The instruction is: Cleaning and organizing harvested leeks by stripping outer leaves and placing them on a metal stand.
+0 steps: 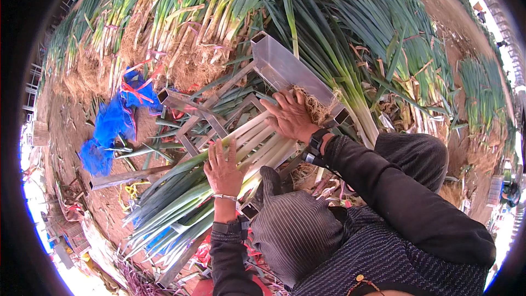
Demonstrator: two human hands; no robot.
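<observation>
A loose bundle of long green onions (252, 145) lies slantwise on a metal frame (203, 123), white ends at upper right, leaves at lower left. My left hand (224, 171) rests on the stalks around their middle, its fingers stretched out. Over the white ends lies my right hand (290, 116), fingers spread, beside the roots (316, 108). Those roots meet a grey metal channel (290, 68) fixed to the frame. What lies under my right palm is hidden.
Tied bundles of green onions (213, 22) stand in a row at the back left, and more green onions (383, 27) are heaped at the back right. Blue netting (109, 123) with red ties lies left of the frame. My knee (413, 156) is close on the right.
</observation>
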